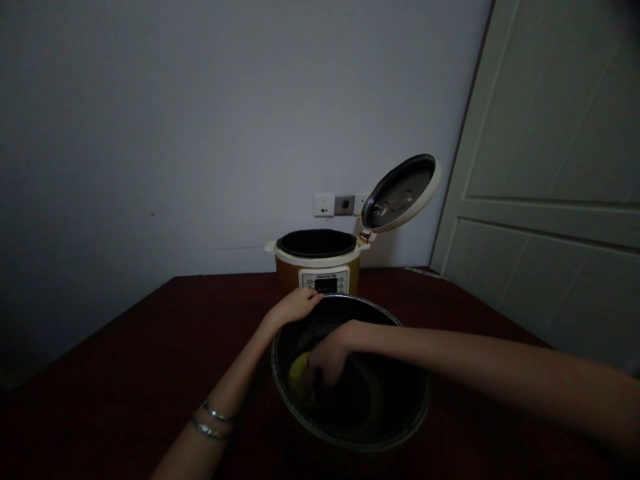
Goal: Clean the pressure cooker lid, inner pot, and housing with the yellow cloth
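Observation:
A dark round inner pot point(400, 393) with a pale worn rim stands on the table, tilted so that its inside faces me. My left hand point(296, 305) grips the pot's far left rim, with two bangles on that wrist. Reaching down into the pot from the right, my right hand point(331, 357) is closed on a yellow sponge point(299, 375) against the left inner wall. Motion blurs this hand, and the pot's shadow hides part of the fingers. Just behind the pot is an electric pressure cooker point(287, 270), its lid point(403, 193) swung up to the right.
The dark red table point(200, 333) reaches back to a pale wall point(200, 133). Wall sockets point(324, 205) sit behind the cooker. A panelled white door point(550, 167) rises along the right side. The room is dim.

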A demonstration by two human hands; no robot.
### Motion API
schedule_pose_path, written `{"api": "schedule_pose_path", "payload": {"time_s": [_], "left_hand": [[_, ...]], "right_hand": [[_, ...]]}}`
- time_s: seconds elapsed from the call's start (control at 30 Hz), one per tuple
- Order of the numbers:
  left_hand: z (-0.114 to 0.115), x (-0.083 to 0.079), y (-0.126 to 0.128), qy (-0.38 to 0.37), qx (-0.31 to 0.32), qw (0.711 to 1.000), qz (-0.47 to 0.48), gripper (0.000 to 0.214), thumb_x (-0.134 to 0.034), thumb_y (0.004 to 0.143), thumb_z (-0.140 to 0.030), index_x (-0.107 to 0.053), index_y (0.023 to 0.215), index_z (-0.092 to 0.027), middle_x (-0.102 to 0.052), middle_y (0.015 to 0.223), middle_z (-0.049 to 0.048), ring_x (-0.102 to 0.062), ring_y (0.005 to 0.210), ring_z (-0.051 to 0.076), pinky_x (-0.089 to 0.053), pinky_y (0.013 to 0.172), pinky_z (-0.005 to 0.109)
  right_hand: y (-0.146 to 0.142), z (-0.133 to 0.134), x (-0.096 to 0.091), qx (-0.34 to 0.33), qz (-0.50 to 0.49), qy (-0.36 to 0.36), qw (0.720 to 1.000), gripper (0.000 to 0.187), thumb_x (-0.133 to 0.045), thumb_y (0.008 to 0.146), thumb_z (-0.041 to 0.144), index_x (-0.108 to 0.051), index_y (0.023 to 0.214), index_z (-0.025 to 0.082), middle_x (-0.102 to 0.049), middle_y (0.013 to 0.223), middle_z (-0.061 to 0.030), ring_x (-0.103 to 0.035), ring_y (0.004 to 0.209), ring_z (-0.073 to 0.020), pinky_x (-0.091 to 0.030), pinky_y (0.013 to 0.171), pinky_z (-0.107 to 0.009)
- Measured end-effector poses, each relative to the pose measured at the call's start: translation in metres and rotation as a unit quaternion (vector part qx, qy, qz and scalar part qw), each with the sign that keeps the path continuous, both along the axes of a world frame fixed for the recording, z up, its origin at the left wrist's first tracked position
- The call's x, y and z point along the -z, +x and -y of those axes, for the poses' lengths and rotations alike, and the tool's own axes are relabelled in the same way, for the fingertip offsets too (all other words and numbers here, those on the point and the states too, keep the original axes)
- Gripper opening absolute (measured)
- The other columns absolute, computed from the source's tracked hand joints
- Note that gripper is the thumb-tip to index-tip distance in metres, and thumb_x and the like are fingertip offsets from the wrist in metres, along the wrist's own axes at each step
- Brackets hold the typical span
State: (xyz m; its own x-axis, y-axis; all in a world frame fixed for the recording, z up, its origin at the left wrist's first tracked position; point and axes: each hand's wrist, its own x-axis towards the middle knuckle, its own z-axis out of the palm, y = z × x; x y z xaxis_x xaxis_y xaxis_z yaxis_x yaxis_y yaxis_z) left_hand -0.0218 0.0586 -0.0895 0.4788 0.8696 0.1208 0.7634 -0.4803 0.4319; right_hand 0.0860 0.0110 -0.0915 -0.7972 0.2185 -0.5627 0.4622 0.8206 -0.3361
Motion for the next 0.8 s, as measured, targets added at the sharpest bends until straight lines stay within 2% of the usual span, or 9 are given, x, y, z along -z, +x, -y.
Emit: {"api": "schedule_pose_path", "payload": {"time_s": [0.07,0.13,0.23,0.33,0.47,0.57,0.67,0.8], "left_hand": [[0.0,0.0,0.0,0.0,-0.001,1.0,0.001,0.042,-0.036,0.089,-0.037,-0.067,0.077,-0.012,-0.068,0.079,0.0085,-0.058,0.072,0.019,-0.041,0.064,0.027],[0.0,0.0,0.001,-0.001,-0.002,1.0,0.0,0.042,-0.036,0.089,-0.037,-0.067,0.077,-0.012,-0.068,0.078,0.0084,-0.057,0.072,0.018,-0.04,0.063,0.026],[-0.001,0.002,0.001,-0.001,0.0,1.0,-0.002,0.043,-0.035,0.088,-0.037,-0.067,0.077,-0.011,-0.068,0.078,0.0091,-0.058,0.072,0.019,-0.04,0.064,0.026],[-0.002,0.002,0.0,0.0,0.006,1.0,-0.004,0.044,-0.034,0.088,-0.038,-0.067,0.079,-0.011,-0.068,0.08,0.0103,-0.059,0.074,0.02,-0.04,0.063,0.027],[0.0,0.0,0.0,-0.009,0.0,1.0,-0.001,0.044,-0.035,0.088,-0.04,-0.067,0.082,-0.011,-0.068,0.084,0.011,-0.06,0.076,0.02,-0.041,0.064,0.027],[0.001,-0.002,0.001,-0.012,-0.002,1.0,0.002,0.044,-0.035,0.087,-0.039,-0.067,0.084,-0.01,-0.069,0.086,0.0116,-0.061,0.078,0.021,-0.041,0.067,0.027],[0.0,-0.002,0.001,-0.015,0.01,1.0,0.001,0.045,-0.034,0.087,-0.04,-0.067,0.084,-0.01,-0.069,0.087,0.0118,-0.061,0.079,0.021,-0.042,0.07,0.028],[-0.001,0.0,0.001,-0.016,0.014,1.0,0.005,0.044,-0.034,0.088,-0.041,-0.067,0.083,-0.012,-0.069,0.087,0.0104,-0.061,0.08,0.021,-0.042,0.071,0.028]], "right_hand": [[0.003,-0.012,-0.007,0.001,0.039,0.043,0.998,0.039,-0.067,0.063,0.018,-0.07,0.102,0.023,-0.067,0.108,0.0005,-0.06,0.1,-0.0222,-0.041,0.091,-0.032],[0.012,-0.021,-0.01,0.032,0.058,0.097,0.993,0.043,-0.07,0.061,0.021,-0.07,0.104,0.023,-0.065,0.112,-0.0011,-0.055,0.108,-0.0263,-0.037,0.096,-0.035],[0.032,-0.026,-0.009,0.107,0.122,0.095,0.982,0.05,-0.072,0.06,0.025,-0.068,0.109,0.019,-0.067,0.108,-0.004,-0.059,0.1,-0.0255,-0.043,0.084,-0.031],[0.055,-0.016,-0.004,0.152,0.166,0.08,0.971,0.053,-0.073,0.059,0.03,-0.067,0.11,0.015,-0.069,0.097,-0.0054,-0.063,0.084,-0.0223,-0.046,0.067,-0.028],[0.077,0.009,-0.001,0.101,0.119,0.033,0.987,0.035,-0.072,0.062,0.03,-0.073,0.095,0.02,-0.069,0.086,0.0,-0.061,0.075,-0.017,-0.044,0.064,-0.024],[0.08,0.027,0.0,0.041,0.098,-0.008,0.994,0.024,-0.067,0.068,0.029,-0.073,0.089,0.02,-0.068,0.078,0.0009,-0.059,0.071,-0.0154,-0.043,0.063,-0.023],[0.072,0.037,0.001,0.001,0.095,-0.011,0.995,0.023,-0.063,0.072,0.026,-0.072,0.09,0.014,-0.066,0.072,-0.0011,-0.058,0.066,-0.0162,-0.043,0.061,-0.025],[0.05,0.04,0.009,-0.064,0.055,-0.025,0.996,0.025,-0.062,0.072,0.019,-0.069,0.095,0.012,-0.068,0.085,-0.0053,-0.062,0.078,-0.0196,-0.045,0.067,-0.027]]}}
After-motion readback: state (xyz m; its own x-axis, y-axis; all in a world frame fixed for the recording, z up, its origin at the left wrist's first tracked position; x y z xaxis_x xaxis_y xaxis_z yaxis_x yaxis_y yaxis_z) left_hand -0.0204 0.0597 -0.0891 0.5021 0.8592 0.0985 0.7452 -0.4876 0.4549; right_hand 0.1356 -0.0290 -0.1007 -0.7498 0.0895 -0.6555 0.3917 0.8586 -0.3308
